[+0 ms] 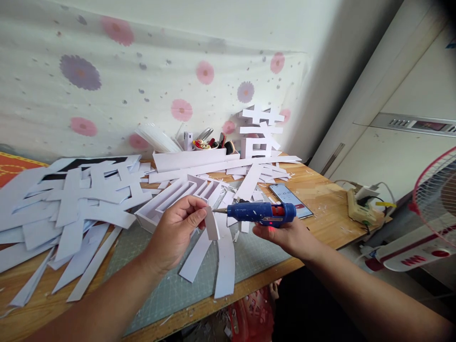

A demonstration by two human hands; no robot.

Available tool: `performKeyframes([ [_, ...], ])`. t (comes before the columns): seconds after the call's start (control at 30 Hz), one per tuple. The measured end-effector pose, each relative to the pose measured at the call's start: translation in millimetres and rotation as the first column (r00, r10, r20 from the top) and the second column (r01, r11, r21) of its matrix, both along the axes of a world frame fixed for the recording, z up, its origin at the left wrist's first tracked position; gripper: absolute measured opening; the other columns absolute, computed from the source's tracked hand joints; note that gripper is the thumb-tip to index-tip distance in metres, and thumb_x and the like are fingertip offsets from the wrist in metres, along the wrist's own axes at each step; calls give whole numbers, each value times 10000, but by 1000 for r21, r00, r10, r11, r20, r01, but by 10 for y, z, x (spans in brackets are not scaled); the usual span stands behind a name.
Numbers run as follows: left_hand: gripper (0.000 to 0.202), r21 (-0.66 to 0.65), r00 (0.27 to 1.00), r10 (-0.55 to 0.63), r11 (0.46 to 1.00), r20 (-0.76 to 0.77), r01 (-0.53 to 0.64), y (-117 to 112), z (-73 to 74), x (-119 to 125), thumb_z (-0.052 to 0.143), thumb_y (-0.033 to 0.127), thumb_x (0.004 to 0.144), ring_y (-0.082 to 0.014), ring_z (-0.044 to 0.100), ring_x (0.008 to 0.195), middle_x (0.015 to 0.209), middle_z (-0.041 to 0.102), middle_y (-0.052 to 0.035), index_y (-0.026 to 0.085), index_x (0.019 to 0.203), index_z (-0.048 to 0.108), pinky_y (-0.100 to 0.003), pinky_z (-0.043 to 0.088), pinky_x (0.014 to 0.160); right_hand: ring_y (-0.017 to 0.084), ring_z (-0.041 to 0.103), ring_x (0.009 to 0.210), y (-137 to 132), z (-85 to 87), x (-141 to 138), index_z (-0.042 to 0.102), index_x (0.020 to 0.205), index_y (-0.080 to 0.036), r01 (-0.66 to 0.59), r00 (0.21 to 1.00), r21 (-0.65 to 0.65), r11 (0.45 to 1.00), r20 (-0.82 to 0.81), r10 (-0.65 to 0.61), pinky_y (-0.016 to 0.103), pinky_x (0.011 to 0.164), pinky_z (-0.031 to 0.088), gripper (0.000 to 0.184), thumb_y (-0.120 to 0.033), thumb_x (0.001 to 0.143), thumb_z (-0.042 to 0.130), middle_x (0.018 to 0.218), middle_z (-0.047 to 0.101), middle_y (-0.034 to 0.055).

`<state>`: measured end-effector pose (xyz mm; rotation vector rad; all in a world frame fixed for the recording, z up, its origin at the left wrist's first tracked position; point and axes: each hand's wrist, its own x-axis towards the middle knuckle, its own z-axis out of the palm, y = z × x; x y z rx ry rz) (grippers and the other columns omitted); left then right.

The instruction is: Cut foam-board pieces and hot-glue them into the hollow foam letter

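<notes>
My right hand (pixel 285 235) is wrapped round a blue hot glue gun (pixel 261 213), its nozzle pointing left. Between the thumb and fingers of my left hand (pixel 178 230) is a small white foam board piece (pixel 213 224). The nozzle tip is at the upper part of this piece; I cannot tell whether they touch. Behind my left hand lies a white foam board frame (pixel 146 216) with inner walls. Below the hands, white strips (pixel 225 270) rest on a grey-green cutting mat (pixel 160 299).
Flat white cut-out pieces (pixel 71 199) are piled at the left. A white box (pixel 188 160) with tools stands at the back, beside a stacked white character shape (pixel 258 137). A phone (pixel 290 199) lies at the right, near a power strip (pixel 366 209) and a fan (pixel 432 204).
</notes>
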<state>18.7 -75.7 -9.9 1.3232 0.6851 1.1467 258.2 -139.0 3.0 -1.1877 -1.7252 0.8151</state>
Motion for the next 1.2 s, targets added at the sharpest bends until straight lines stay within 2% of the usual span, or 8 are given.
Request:
performKeyframes([
  [0.4, 129, -98, 996, 1, 995, 90, 8, 6, 54, -11, 747, 284, 749, -84, 522, 604, 668, 620, 40, 203, 800, 660, -204, 430, 588, 122, 508, 648, -32, 29, -12, 610, 787, -182, -10, 999, -5, 1000, 39, 10, 251, 595, 486, 180, -350, 756, 666, 703, 580, 1],
  [0.63, 170, -128, 991, 27, 992, 134, -10, 31, 60, 2, 787, 290, 713, -81, 538, 601, 666, 627, 40, 199, 782, 662, -191, 435, 580, 111, 456, 582, -46, 72, -36, 541, 718, -194, -36, 998, 5, 999, 58, 36, 236, 517, 430, 184, -334, 750, 656, 634, 516, -18],
  [0.93, 130, -135, 990, 26, 991, 141, -7, 50, 44, -33, 749, 284, 759, -75, 517, 586, 650, 602, 47, 210, 809, 654, -185, 424, 563, 118, 469, 567, -79, 96, -49, 514, 725, -201, -62, 997, -44, 997, 49, 65, 260, 533, 442, 193, -335, 738, 653, 633, 516, -15],
  [1.2, 152, -156, 989, 51, 987, 142, -28, 62, 63, -28, 768, 270, 729, -92, 524, 578, 651, 611, 34, 207, 803, 651, -199, 434, 541, 100, 438, 563, -77, 112, -59, 466, 669, -200, -103, 994, -30, 994, 37, 104, 236, 523, 416, 210, -279, 742, 646, 620, 482, -32],
])
